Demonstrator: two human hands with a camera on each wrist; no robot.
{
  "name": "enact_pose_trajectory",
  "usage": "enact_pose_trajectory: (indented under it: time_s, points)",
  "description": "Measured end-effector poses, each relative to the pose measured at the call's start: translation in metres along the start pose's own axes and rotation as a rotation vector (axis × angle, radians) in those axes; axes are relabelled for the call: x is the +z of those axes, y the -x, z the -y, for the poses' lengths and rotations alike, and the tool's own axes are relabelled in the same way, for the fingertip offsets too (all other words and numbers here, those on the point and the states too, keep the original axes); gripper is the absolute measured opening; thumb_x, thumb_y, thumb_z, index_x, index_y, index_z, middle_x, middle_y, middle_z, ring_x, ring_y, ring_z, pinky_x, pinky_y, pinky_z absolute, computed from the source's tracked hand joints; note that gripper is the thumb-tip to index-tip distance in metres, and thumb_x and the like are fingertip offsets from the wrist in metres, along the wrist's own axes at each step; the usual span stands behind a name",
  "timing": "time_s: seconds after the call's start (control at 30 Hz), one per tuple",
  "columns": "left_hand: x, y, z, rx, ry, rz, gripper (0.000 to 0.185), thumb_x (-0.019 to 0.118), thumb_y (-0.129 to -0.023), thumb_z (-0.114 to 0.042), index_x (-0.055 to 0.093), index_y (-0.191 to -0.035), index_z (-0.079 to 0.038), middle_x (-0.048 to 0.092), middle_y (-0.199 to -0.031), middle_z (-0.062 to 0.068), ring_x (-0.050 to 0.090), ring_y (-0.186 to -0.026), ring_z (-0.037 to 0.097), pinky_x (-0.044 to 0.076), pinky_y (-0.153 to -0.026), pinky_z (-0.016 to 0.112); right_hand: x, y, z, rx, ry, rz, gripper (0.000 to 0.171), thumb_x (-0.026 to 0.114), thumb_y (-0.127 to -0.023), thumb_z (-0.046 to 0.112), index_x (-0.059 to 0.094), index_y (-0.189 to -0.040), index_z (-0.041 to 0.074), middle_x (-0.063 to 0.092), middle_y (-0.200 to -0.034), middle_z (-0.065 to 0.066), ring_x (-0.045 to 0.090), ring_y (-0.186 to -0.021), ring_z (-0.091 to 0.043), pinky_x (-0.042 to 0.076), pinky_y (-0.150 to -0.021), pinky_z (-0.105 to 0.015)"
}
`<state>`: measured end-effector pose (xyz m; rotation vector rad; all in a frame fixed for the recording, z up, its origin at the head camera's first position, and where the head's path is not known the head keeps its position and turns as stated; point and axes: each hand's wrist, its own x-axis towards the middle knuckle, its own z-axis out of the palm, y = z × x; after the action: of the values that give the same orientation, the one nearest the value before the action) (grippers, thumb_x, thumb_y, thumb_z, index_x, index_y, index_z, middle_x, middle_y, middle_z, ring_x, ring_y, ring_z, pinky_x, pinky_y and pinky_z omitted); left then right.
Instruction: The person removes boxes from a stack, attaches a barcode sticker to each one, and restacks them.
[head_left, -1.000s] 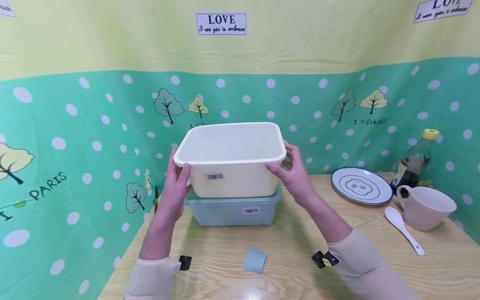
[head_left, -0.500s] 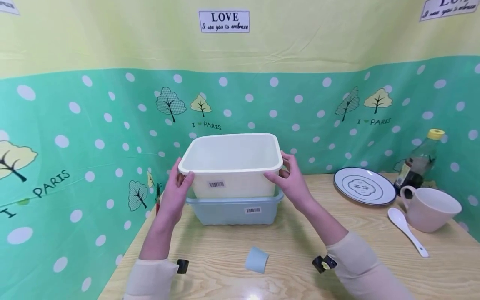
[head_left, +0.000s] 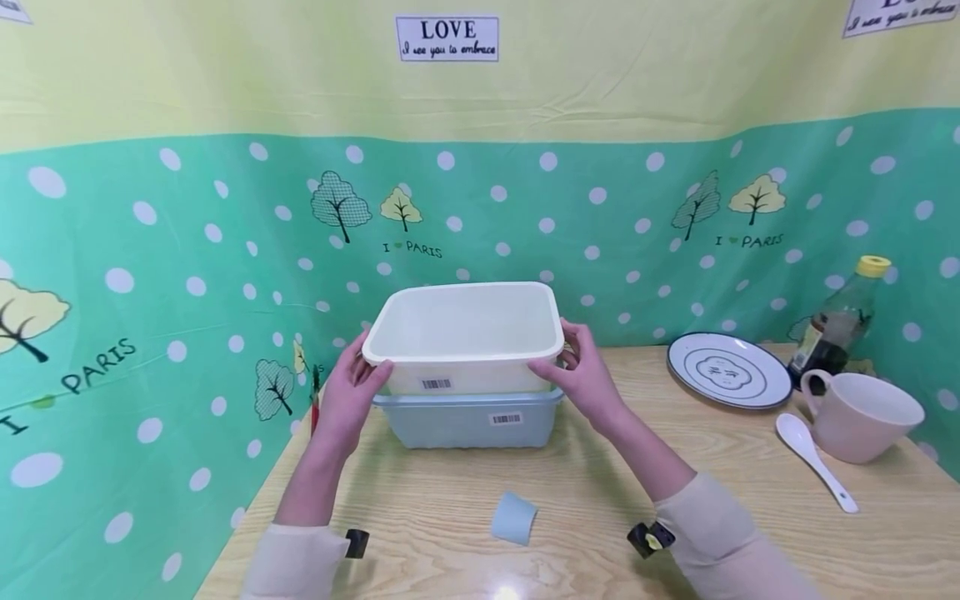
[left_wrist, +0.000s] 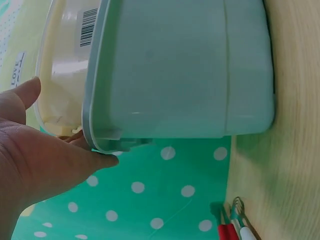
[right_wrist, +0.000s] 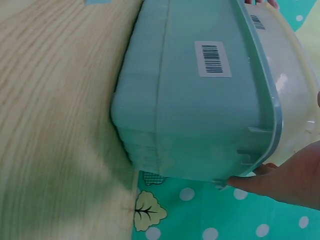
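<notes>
A cream plastic bin [head_left: 480, 377] with a barcode label sits partly inside a light blue plastic bin [head_left: 450, 427] standing on the table. Its rim rises above the blue one. My left hand [head_left: 347, 400] grips the cream bin's left end, thumb at the front corner of the rim. At the opposite end my right hand [head_left: 588, 379] holds it the same way, thumb on the front right corner. In the left wrist view, a finger of the left hand [left_wrist: 50, 155] reaches the blue rim. The right hand [right_wrist: 285, 175] also has a finger right at that rim.
A light blue curved piece [head_left: 513, 518] lies in front of the bins. To the right are a plate [head_left: 727, 392], a white spoon [head_left: 813, 462], a pinkish mug [head_left: 862, 425] and a sauce bottle [head_left: 832, 321]. Red- and white-handled utensils [left_wrist: 229, 232] lie left of the bins.
The cream bin has moved down, deeper into the blue bin, with both hands lowering along with it. The blue bin and the other things on the table stay put.
</notes>
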<state>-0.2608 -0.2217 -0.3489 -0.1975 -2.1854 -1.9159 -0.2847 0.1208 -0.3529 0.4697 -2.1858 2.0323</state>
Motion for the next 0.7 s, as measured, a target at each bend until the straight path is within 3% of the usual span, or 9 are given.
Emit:
enact_pose_trajectory:
  time_s: [0.2, 0.53, 0.7]
  points:
    - [-0.002, 0.001, 0.009, -0.032, -0.017, -0.007, 0.081, 0.069, -0.098, -0.030, 0.022, -0.161, -0.010, 0.027, -0.164, 0.005, 0.025, -0.150, 0.021, 0.027, -0.118, 0.037, -0.001, 0.004, -0.007, -0.019, 0.106, -0.021, 0.081, 0.082, -0.087, 0.032, 0.034, -0.148, 0.007, 0.036, -0.159, -0.006, 0.025, -0.150, -0.024, 0.013, -0.121, -0.055]
    - [-0.006, 0.002, 0.021, -0.031, -0.042, 0.015, 0.083, 0.074, -0.094, -0.028, 0.026, -0.159, -0.007, 0.030, -0.163, 0.008, 0.024, -0.151, 0.020, 0.021, -0.121, 0.040, -0.002, 0.008, -0.020, 0.008, 0.148, -0.025, 0.085, 0.086, -0.082, 0.033, 0.037, -0.147, 0.010, 0.032, -0.162, -0.007, 0.014, -0.153, -0.024, 0.008, -0.120, -0.058]
    - [-0.007, 0.004, 0.025, -0.075, -0.078, 0.016, 0.086, 0.076, -0.092, -0.033, 0.027, -0.159, -0.009, 0.029, -0.163, 0.007, 0.022, -0.151, 0.021, 0.022, -0.121, 0.043, -0.001, 0.011, -0.026, 0.036, 0.166, -0.028, 0.088, 0.086, -0.082, 0.031, 0.034, -0.148, 0.006, 0.030, -0.162, -0.012, 0.019, -0.152, -0.029, 0.013, -0.120, -0.056]
